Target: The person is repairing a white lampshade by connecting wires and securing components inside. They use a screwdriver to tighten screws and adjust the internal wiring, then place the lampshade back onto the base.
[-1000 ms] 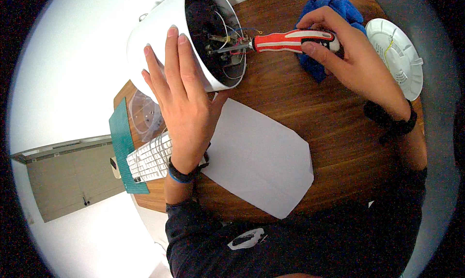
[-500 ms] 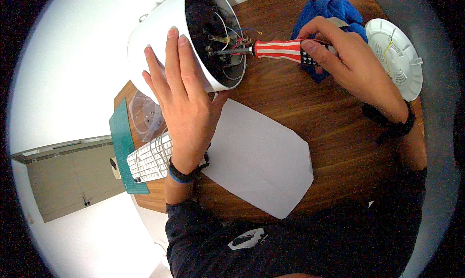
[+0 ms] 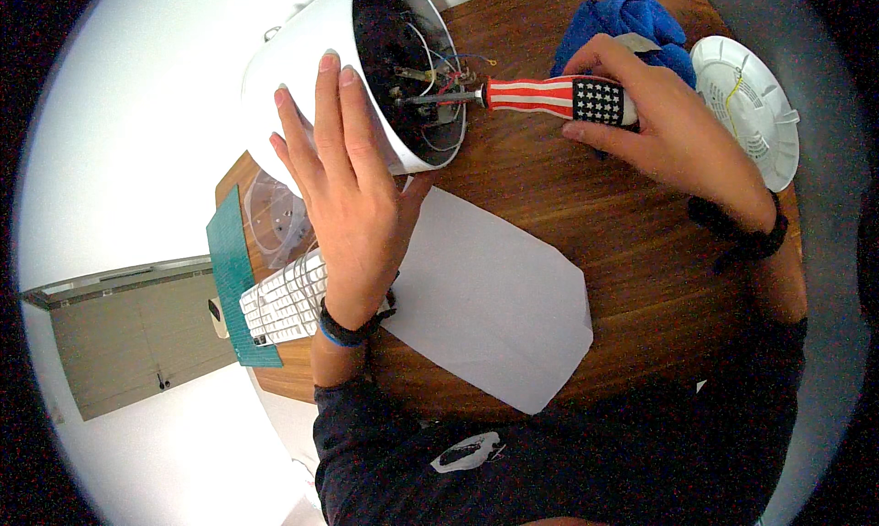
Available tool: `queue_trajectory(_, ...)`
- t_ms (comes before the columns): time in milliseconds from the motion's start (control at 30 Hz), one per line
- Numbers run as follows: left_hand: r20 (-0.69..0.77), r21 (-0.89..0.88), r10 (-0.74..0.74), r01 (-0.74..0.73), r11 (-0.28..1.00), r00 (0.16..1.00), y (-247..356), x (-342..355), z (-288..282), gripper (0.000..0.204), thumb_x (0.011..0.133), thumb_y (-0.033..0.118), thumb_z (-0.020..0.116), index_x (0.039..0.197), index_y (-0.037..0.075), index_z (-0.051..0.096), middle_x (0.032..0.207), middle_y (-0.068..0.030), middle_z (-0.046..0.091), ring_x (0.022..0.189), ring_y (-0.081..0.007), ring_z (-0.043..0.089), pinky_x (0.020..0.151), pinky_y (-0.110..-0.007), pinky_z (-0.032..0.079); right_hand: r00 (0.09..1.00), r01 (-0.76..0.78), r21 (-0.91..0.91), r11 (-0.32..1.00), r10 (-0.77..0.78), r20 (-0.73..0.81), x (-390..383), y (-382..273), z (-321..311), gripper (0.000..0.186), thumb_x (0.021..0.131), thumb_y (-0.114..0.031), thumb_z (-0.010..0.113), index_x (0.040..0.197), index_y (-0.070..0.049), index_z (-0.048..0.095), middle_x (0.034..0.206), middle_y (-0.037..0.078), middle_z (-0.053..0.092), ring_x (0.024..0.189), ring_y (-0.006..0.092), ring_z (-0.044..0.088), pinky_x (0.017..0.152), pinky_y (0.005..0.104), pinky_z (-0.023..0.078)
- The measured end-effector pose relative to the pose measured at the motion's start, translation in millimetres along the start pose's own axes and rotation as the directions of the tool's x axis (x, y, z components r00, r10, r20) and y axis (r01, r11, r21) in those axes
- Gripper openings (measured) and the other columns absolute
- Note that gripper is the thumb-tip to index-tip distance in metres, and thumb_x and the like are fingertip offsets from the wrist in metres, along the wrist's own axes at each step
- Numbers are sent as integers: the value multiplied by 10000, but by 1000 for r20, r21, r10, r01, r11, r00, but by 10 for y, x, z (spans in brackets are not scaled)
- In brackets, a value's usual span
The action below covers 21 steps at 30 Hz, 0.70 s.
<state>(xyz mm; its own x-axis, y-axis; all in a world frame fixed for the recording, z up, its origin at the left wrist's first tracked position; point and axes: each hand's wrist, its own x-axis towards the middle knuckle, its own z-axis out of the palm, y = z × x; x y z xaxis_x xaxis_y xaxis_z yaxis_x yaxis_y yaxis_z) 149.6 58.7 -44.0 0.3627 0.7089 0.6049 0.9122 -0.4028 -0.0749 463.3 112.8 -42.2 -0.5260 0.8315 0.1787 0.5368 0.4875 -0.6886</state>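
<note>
A white, round appliance body (image 3: 293,77) lies on its side, its dark open end with wires and metal parts facing right. My left hand (image 3: 352,178) rests on its outer wall, fingers stretched and spread, thumb near the lower rim. A screwdriver (image 3: 531,94), its handle striped red and white with white stars on black, reaches into the opening with its shaft; the tip is hard to make out among the parts. Loosely around the handle's rear is my right hand (image 3: 668,123), thumb below and fingers above, the butt close to the palm.
Behind my right hand lies a blue cloth (image 3: 627,22), with a white round cover plate (image 3: 765,114) carrying a yellow wire beside it. White paper (image 3: 494,297) covers part of the wooden table (image 3: 641,288). A clear bag (image 3: 275,219), a white keyboard (image 3: 288,297) and a green mat (image 3: 233,270) are at left.
My right hand has loosened: the thumb has dropped below the handle, exposing more of its starred end. The screwdriver has shifted slightly right. My left hand stays almost in place.
</note>
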Motion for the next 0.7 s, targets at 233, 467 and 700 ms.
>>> queue_trajectory(233,-16,-13,11,-11,1000,1000,-10,-23,11,1388,578,161,1054,1726,35,285,1819,-181,287,1648,-593,186,1230,-839,259,1000,1,-30,1000,-1,1,-26,7,-21,404,967,-135,854,1281,-36,621,1126,128,734,1038,297,743,902,391,567)
queue_trajectory(467,-8,-2,13,-13,1000,1000,-25,-29,8,1385,575,164,1056,1723,32,292,1817,-178,288,1646,-595,187,1225,-841,277,999,47,-58,997,-47,0,-21,13,-25,390,969,-102,840,1281,-31,617,1146,119,702,1068,276,709,930,374,550)
queue_trajectory(700,-11,9,8,-8,1000,1000,-4,-28,12,1383,577,176,1057,1720,24,294,1815,-186,289,1642,-603,187,1217,-843,290,999,36,-23,999,-37,-15,-36,0,-52,394,958,-83,844,1259,-20,597,1133,127,705,1053,282,714,913,376,551)
